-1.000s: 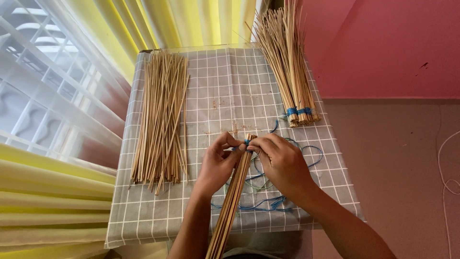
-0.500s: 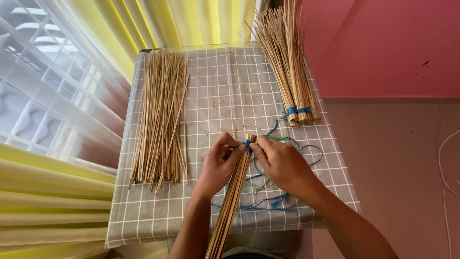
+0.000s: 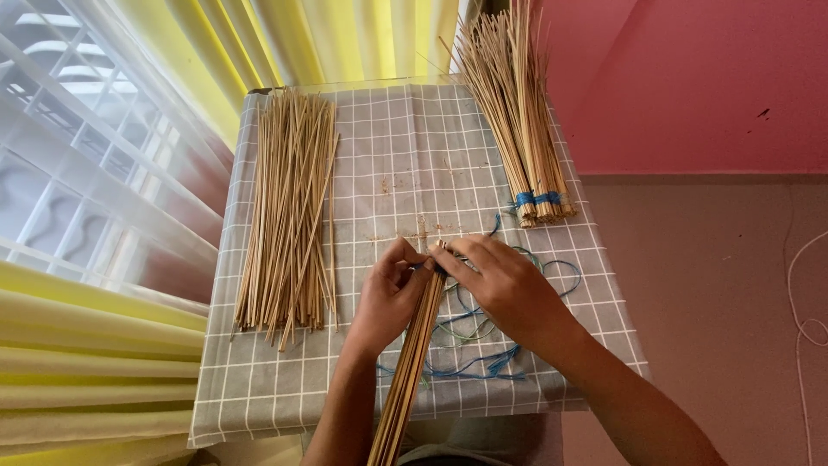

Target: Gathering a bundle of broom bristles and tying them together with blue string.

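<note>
Gripping slim tan stick bundle [image 3: 412,354], left hand [image 3: 390,298], right hand [image 3: 509,289]

Bundle of thin tan sticks [image 3: 412,354]: straight, pale straw colour, packed side by side into one narrow sheaf. It lies lengthwise over the near half of the grey checked cloth [image 3: 405,155], top end at the cloth's middle, lower end running off the cloth's near edge, tilted slightly left toward the bottom. Blue cord [image 3: 470,367]: thin, loose, looped in tangled curls on the cloth just right of the bundle.
</note>
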